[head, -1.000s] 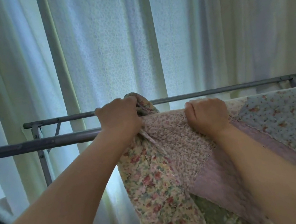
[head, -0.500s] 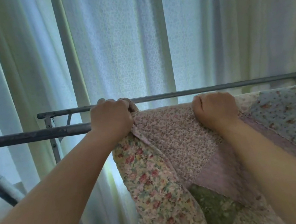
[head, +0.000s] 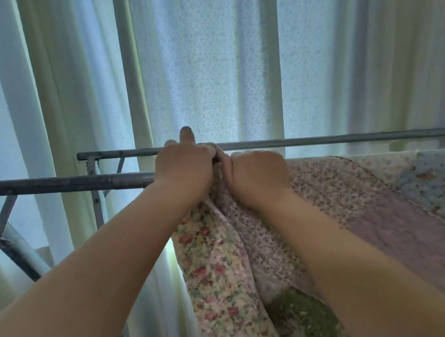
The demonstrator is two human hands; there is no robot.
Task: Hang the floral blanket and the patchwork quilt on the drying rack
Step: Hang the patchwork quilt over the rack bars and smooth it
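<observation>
Head view: curtains (head: pixel 210 54) behind, seemingly backlit.

Drying rack (head: pixel 53 185) was dull grey metal tube, scuffed. Patchwork quilt (head: pixel 395 214) was matt stitched cotton-like cloth. Curtain (head: pixel 213 54) was thin, textured fabric.

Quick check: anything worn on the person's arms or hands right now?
Nothing visible. The left hand and right hand are bare, with no gloves, rings or watch in view. Both forearms are uncovered down to the frame edge, so no sleeves show.
</observation>
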